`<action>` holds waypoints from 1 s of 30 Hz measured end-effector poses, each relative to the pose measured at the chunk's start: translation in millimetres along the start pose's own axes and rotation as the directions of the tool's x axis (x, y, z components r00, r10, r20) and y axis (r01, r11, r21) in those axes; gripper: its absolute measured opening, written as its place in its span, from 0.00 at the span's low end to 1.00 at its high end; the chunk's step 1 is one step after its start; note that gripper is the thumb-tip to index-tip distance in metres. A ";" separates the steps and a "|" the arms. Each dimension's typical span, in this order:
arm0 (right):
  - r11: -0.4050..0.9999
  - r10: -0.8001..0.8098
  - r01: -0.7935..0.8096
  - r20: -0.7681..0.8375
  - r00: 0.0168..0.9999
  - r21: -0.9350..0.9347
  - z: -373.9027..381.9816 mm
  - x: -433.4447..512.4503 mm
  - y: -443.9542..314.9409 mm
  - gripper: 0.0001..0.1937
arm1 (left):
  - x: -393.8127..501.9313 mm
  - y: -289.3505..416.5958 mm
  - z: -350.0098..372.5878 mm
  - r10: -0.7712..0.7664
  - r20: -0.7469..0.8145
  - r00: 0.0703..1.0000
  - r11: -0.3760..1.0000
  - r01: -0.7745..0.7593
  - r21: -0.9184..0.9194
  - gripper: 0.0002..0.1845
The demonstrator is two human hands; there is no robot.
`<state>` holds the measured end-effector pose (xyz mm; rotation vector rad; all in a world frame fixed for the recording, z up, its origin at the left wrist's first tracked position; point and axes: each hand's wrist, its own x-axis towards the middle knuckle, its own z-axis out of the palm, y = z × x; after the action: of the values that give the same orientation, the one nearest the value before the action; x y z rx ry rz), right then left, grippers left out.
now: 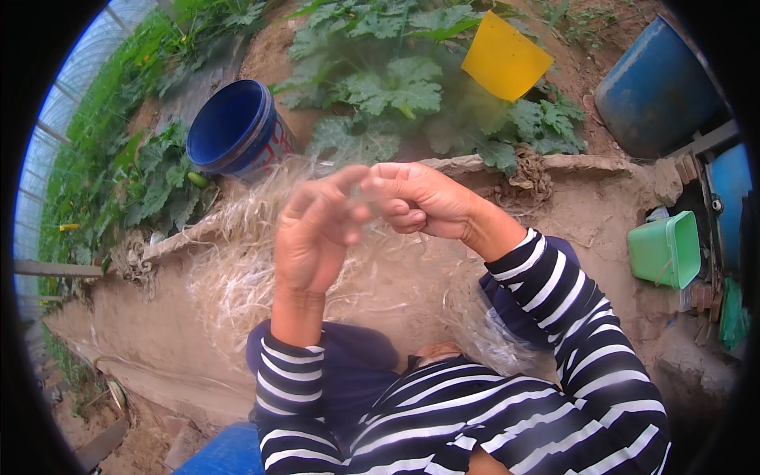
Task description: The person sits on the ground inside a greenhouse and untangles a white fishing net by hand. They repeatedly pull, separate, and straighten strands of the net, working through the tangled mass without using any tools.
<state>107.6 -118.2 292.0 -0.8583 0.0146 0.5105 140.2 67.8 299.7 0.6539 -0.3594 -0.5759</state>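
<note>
My left hand [317, 219] is raised in front of me, blurred by motion, with its fingers bent and apart. Its extended fingertips come close to the pinched thumb and forefinger of my right hand [424, 202]; whether they touch is unclear. The remaining right fingers curl towards the palm. Blur hides whether any thin strand runs between the hands. Beneath them, a loose heap of pale translucent plastic strips [231, 285] spreads over the earthen ground [409, 297]. Another clear plastic bundle [504, 338] lies by my right leg.
A dark blue bucket [228, 127] leans beyond the earthen ledge [570, 163], near leafy squash plants [392, 89]. A yellow card [506, 57] hangs among the leaves. To the right are a blue barrel [656, 89] and a light green plastic tub [659, 252]. Something blue [222, 451] sits beneath me.
</note>
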 end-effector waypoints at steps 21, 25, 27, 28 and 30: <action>0.961 0.019 -0.031 -0.043 0.999 -0.277 -4.3 2.0 14.3 0.12 | -2.6 -22.1 5.8 0.220 0.073 0.973 0.414 -0.161 0.896 0.05; 0.714 -0.082 -0.023 -0.117 0.990 -0.700 -6.6 2.0 5.9 0.13 | -3.3 -40.1 9.1 0.370 0.148 0.917 -0.012 -0.155 0.988 0.06; 0.328 -0.283 0.008 -0.090 0.955 -0.945 -5.1 0.5 4.6 0.13 | -2.6 -46.0 9.7 0.384 0.192 0.903 -0.098 -0.166 0.981 0.06; 0.115 -0.448 0.067 0.008 0.894 -0.991 -2.8 -0.6 6.1 0.10 | -1.5 -47.6 10.3 0.392 0.215 0.894 -0.152 -0.167 0.974 0.06; -0.340 -0.660 0.042 0.270 0.701 -0.939 1.9 -3.6 8.9 0.06 | 2.2 -45.7 11.4 0.384 0.086 0.919 0.000 -0.093 0.996 0.06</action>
<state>100.2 -113.5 287.6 -2.5502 -0.3666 -0.6440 118.8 31.5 278.4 2.0352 -0.6628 0.2694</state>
